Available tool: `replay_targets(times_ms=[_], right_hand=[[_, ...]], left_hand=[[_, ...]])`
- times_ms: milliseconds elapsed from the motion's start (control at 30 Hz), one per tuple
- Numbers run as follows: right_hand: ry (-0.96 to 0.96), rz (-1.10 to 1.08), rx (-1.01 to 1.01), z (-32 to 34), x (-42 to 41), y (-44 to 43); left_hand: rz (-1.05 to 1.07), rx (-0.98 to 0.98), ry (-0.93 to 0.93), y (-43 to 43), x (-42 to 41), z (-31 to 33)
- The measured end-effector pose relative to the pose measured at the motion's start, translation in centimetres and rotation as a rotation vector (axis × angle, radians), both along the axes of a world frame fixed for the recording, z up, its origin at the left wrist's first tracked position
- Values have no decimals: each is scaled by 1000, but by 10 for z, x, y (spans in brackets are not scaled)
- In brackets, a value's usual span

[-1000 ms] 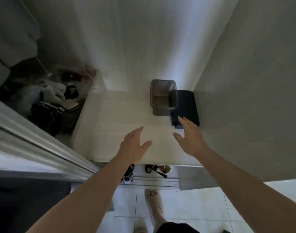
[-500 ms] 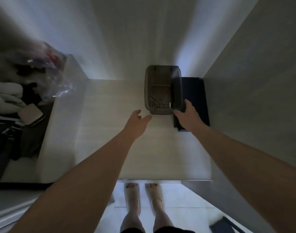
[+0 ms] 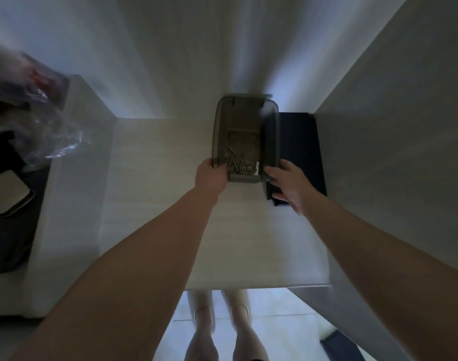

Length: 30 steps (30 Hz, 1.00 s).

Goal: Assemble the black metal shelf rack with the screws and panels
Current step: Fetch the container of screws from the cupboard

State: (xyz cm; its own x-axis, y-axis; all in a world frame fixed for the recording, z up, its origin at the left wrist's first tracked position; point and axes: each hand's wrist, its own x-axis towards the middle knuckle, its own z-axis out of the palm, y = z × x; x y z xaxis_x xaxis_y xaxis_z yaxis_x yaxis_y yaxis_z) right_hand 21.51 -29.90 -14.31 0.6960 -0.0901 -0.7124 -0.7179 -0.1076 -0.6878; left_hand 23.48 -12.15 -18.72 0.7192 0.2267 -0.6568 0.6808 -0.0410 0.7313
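A grey plastic tray [image 3: 244, 110] stands at the back of a pale shelf surface [image 3: 157, 204], inside an alcove. Several silver screws and nuts [image 3: 237, 165] lie in its near end. My left hand [image 3: 212, 175] grips the tray's near left corner, the thumb over the rim. On the near right corner my right hand [image 3: 287, 185] holds the tray, its fingers also lying over a black metal panel [image 3: 300, 144] that lies flat beside the tray against the right wall.
White walls close the alcove at the back and right [image 3: 392, 152]. A low white divider [image 3: 74, 165] bounds the left side, with a crumpled clear plastic bag [image 3: 48, 121] and dark clutter beyond it. Below the shelf edge my feet stand on tiled floor [image 3: 274, 321].
Both hands moved forward from open reach to the tray and took hold of its near corners. The camera leaned in closer over the shelf.
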Motion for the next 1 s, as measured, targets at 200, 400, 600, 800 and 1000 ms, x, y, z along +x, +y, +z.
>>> replay_targets(times_ms=[200,400,600,800,1000], right_hand=[[-27,-3,-30,5,-31,3],[-143,55,-71,28,-61,-8],[-283,278,-190,61,-94,-15],[-225,487,-317,74,-149,-23],[-86,514,-416,83,-246,-30]], left_hand=[[79,-35,4,17,-41,30],[58,70,-2,51,-108,61],[-104,113,77,81,-176,93],[-318,131,109,100,-233,109],[-577,102,61,110,-286,116]])
